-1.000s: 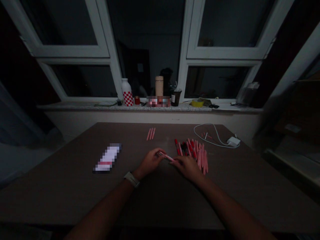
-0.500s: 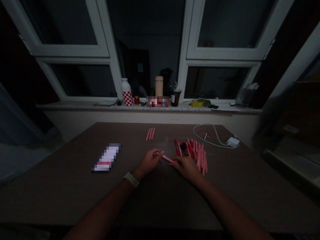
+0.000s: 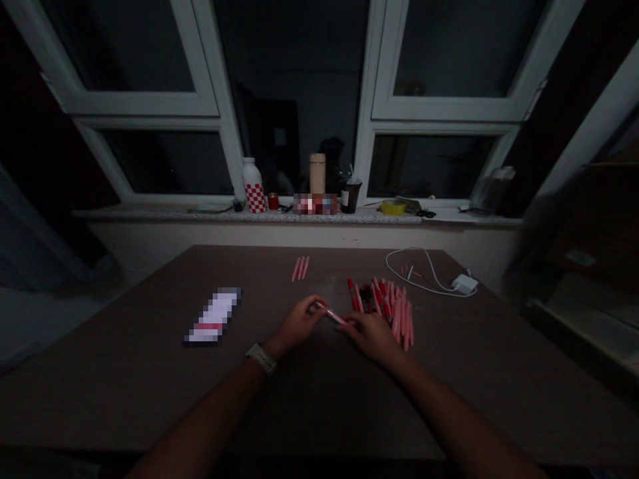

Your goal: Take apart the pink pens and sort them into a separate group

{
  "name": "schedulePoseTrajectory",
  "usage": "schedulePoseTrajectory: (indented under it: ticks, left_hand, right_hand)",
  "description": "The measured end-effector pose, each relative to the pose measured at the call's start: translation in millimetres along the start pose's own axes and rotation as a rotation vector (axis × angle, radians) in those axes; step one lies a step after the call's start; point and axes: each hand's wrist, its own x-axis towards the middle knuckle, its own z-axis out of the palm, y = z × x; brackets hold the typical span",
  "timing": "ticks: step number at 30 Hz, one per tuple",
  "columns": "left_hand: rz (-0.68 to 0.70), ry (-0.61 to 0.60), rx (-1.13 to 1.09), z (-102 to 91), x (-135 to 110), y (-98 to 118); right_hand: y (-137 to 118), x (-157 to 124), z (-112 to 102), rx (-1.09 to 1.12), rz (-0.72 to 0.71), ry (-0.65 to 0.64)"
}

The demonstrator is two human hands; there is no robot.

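Both of my hands meet over the middle of the dark brown table and hold one pink pen between them. My left hand, with a watch on the wrist, pinches its left end. My right hand grips its right end, fingers curled. Just right of my right hand lies a pile of several pink and red pens. Three pink pens lie side by side farther back on the table.
A blurred flat packet lies at the left. A white charger with its cable lies at the back right. The windowsill holds a red-checked bottle, a beige tumbler, a dark cup and yellow tape.
My hands have drawn slightly closer together on the pink pen; less of the pen shows between them. Nothing else on the table has moved.
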Motion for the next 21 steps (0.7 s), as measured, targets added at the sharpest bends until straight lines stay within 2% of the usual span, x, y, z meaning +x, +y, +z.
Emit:
schedulePoseTrajectory:
  ticks: [4, 7, 13, 21]
  left_hand:
    - [-0.052, 0.042, -0.065, 2.6, 0.0, -1.5]
    - [-0.089, 0.050, -0.030, 2.4, 0.9, -6.0]
    - [-0.013, 0.051, 0.005, 0.9, 2.0, -5.3]
    - [-0.140, 0.068, -0.028, 1.1, 1.6, 0.4]
  right_hand:
    - [-1.3, 0.4, -1.4, 0.009, -0.009, 0.002]
    - [-2.2, 0.4, -1.5, 0.021, 0.000, -0.005]
    - [-3.3, -0.4, 1.4, 0.027, -0.027, -0.034]
    - [2.3, 1.2, 1.9, 0.018, 0.005, -0.001]
